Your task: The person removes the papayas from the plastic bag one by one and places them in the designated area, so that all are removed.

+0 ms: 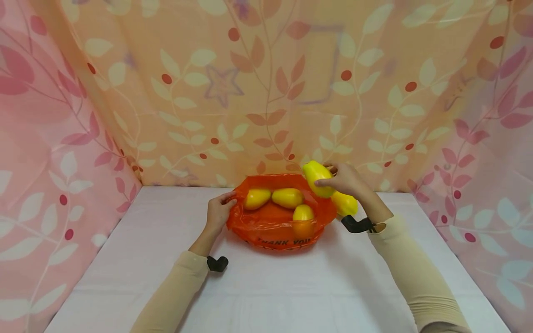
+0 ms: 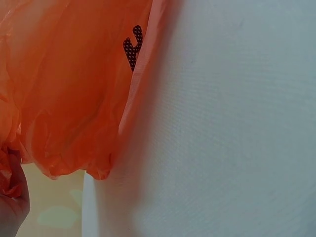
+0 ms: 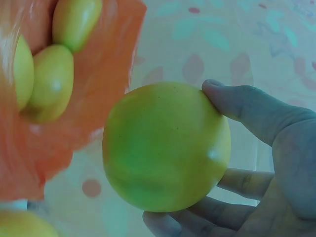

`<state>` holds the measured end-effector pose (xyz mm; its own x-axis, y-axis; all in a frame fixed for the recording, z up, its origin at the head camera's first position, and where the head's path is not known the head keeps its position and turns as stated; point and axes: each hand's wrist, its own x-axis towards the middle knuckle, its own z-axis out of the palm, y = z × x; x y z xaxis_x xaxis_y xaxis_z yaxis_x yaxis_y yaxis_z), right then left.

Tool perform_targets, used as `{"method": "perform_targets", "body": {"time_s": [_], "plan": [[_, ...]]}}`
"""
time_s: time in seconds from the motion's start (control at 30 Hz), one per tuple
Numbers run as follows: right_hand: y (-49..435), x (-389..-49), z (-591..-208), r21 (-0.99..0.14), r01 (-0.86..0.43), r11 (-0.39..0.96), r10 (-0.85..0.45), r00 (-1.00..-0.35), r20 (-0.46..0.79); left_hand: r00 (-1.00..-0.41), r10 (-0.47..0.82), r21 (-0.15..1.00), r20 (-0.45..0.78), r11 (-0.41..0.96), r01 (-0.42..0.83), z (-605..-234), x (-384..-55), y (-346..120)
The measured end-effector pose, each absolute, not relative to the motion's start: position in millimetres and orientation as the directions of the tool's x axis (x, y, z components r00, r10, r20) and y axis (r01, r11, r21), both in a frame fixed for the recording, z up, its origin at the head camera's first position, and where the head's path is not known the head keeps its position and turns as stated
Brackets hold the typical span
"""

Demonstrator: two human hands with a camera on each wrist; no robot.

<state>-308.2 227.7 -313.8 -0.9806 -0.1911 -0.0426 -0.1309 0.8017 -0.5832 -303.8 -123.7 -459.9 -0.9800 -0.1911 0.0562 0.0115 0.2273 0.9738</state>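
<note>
An orange plastic bag (image 1: pixel 266 233) with dark "THANK YOU" print sits on the table with its mouth spread wide. My left hand (image 1: pixel 220 212) grips its left edge; the left wrist view shows the bunched plastic (image 2: pixel 10 173) between thumb and fingers. Above the bag's right rim, my right hand (image 1: pixel 349 178) holds a yellow mango (image 1: pixel 317 178) with thumb and fingers round it, a greenish patch facing the right wrist camera. Inside the bag lie a left mango (image 1: pixel 256 198), a middle mango (image 1: pixel 287 198) and a front mango (image 1: pixel 303 212), partly behind the plastic.
Just right of the bag, another yellow mango (image 1: pixel 345 203) lies under my right wrist. A white cloth covers the table (image 1: pixel 266 296). Leaf-patterned curtains (image 1: pixel 266 92) stand behind and on both sides.
</note>
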Motion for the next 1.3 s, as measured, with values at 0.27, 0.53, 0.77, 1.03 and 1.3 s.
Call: {"method": "perform_targets", "body": {"time_s": [0.27,0.53,0.77,1.03,1.3], "plan": [[253,-307,-311,-0.6,-0.088,0.795,-0.146,-0.988,-0.048,-0.98,-0.19,0.974,0.061,0.228,0.017,-461,-305,-125],[271,-310,-309,-0.579,-0.049,0.814,-0.098,-0.994,-0.053,-0.979,-0.188,0.973,0.073,0.228,0.029,-464,-304,-125],[289,-315,-311,-0.56,-0.029,0.828,-0.08,-0.995,-0.067,-0.98,-0.186,0.974,0.067,0.223,0.024,-463,-305,-127],[305,-319,-317,-0.569,0.011,0.822,-0.044,-0.996,-0.083,-0.981,-0.189,0.975,0.049,0.221,0.007,-460,-302,-126],[321,-321,-328,-0.564,0.06,0.824,0.005,-0.995,-0.099,-0.982,-0.184,0.976,0.045,0.219,0.003,-458,-302,-126]]}}
